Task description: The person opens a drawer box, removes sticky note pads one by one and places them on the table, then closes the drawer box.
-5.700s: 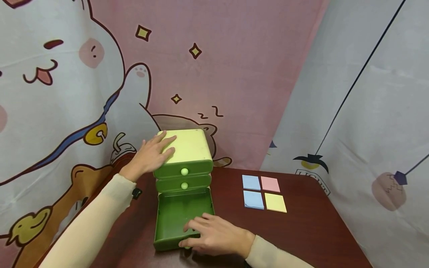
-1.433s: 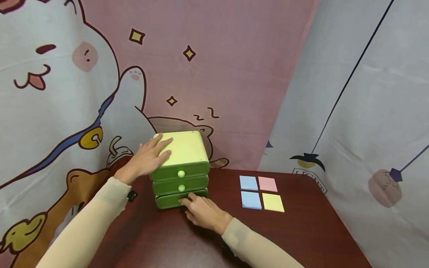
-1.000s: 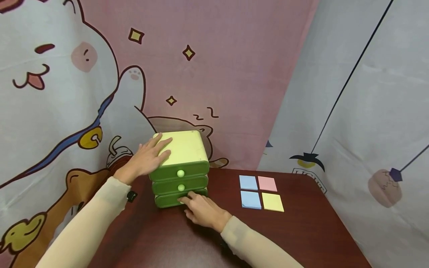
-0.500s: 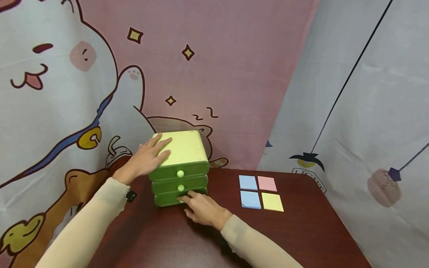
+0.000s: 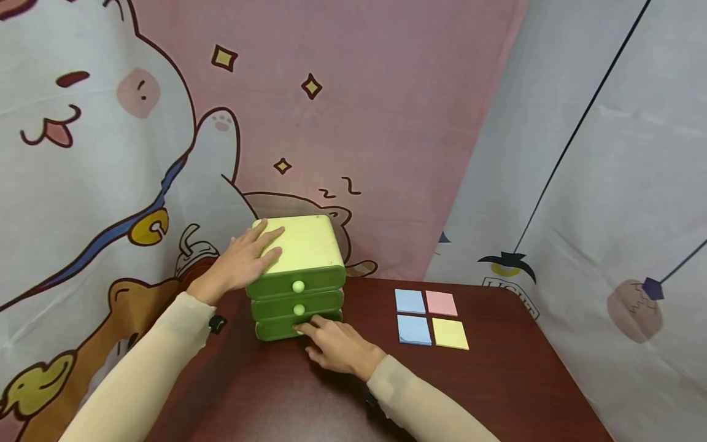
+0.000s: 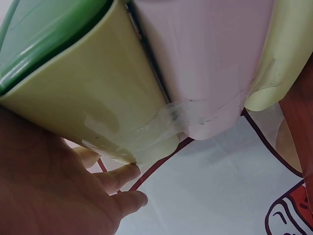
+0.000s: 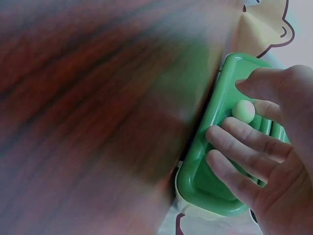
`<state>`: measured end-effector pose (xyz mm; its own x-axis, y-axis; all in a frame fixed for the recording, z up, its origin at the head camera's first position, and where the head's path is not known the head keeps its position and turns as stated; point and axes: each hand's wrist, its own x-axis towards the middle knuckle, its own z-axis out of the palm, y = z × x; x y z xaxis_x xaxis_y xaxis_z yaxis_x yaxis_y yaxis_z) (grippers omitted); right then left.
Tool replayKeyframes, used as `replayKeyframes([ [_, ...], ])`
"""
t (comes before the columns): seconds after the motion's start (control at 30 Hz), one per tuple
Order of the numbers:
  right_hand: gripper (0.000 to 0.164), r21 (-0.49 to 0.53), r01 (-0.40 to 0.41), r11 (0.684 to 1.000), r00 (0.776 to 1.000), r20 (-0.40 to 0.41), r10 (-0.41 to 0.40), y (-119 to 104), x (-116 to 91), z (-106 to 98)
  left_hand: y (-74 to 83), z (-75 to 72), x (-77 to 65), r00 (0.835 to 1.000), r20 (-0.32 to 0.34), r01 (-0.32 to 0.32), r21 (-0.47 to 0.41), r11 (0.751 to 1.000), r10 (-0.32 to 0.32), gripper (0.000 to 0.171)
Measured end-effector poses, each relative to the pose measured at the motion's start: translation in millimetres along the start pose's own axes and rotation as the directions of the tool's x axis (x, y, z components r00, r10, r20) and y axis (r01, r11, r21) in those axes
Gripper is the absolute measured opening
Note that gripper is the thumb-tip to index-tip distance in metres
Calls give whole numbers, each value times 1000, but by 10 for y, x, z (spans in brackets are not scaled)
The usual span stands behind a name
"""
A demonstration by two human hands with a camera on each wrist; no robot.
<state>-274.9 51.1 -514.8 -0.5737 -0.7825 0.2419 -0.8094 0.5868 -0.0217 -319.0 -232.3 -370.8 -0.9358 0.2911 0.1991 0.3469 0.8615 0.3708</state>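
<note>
A small three-drawer unit with a pale yellow top (image 5: 304, 244) and green fronts stands toward the back of the table. My left hand (image 5: 237, 261) rests on the top's left side, fingers spread. In the left wrist view, those fingers lie along the pale yellow casing (image 6: 102, 93), above a pink tier (image 6: 205, 58). At the bottom drawer (image 5: 273, 329), now flush with the others, is my right hand (image 5: 339, 347). Its loosely extended fingers touch the green front around the light green knob (image 7: 243, 111), which the head view shows only partly.
Right of the unit lie sticky note pads on the dark red-brown table (image 5: 265, 399): two blue (image 5: 410, 301), one pink (image 5: 441, 303) and one yellow (image 5: 450, 333). A printed cartoon curtain (image 5: 375, 123) hangs behind. Clear tape (image 6: 161, 122) crosses the unit's side.
The bottom drawer stood pulled far out several seconds ago and has slid in, my right hand moving inward with it. Over the last half second both hands stay almost still.
</note>
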Motion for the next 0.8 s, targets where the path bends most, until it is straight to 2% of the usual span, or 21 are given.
replayKeyframes([
  [0.43, 51, -37, 2, 999, 1000, -15, -3, 10, -78, -67, 12, -9, -19, 1000, -8, -1, -2, 1000, 1, 68],
  [0.8, 50, -61, -3, 998, 998, -56, 0, 108, -258, -172, 27, -14, -47, 997, -74, 17, 6, 1000, -17, 64],
])
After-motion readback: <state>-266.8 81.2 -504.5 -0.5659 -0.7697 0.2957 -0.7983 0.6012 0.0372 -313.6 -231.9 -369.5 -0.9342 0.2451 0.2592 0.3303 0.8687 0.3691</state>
